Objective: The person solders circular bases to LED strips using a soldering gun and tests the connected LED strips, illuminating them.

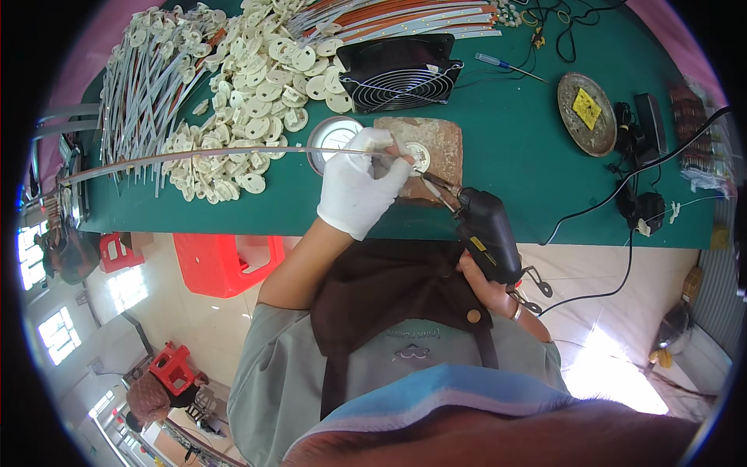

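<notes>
My left hand (359, 189), in a white glove with bare fingertips, is closed in a pinch on the end of a long thin strip (194, 156) that stretches far to the left. Under those fingertips a small round whitish disc (420, 158) lies on a worn brown block (445, 144). My right hand (484, 285) is wrapped round the handle of a black soldering gun (486, 227). The gun's tip points up and left, close to the disc and the left fingertips; whether it touches is too small to tell. A shallow round metal tin (314, 160) sits partly behind my left hand.
Beyond the block stands a black fan (401, 76) with a wire guard. Piled discs (257, 105) and strips (132, 97) cover the left. To the right are a screwdriver (510, 67), a dish (566, 117) with a yellow sponge, and cables. A red stool (206, 265) stands below the table.
</notes>
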`<act>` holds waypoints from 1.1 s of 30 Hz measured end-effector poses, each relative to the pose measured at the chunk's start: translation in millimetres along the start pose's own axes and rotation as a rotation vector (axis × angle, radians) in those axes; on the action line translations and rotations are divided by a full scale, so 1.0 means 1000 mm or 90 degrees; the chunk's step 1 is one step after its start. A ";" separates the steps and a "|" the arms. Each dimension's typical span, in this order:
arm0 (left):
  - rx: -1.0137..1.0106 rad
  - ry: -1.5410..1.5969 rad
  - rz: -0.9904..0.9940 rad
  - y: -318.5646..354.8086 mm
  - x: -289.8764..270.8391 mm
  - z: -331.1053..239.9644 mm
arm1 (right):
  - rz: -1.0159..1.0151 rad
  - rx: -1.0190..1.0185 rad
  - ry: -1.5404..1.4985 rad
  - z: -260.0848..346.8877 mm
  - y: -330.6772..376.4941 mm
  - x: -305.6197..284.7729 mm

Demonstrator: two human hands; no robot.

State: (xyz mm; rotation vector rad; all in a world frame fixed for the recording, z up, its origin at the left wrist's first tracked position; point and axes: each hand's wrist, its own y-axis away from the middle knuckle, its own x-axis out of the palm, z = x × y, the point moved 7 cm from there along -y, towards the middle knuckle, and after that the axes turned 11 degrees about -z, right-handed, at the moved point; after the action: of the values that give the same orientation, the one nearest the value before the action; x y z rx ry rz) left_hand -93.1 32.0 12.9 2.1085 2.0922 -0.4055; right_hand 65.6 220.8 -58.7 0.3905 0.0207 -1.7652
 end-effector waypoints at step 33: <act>0.066 0.017 -0.001 -0.001 -0.017 0.003 | -0.158 -0.101 -0.269 0.026 -0.023 -0.022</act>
State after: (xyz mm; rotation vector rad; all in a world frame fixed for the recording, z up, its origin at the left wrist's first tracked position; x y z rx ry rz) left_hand -94.6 15.1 14.6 2.1804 2.1324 -0.4986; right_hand 40.8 241.1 -32.9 -0.1099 -0.0940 -2.0442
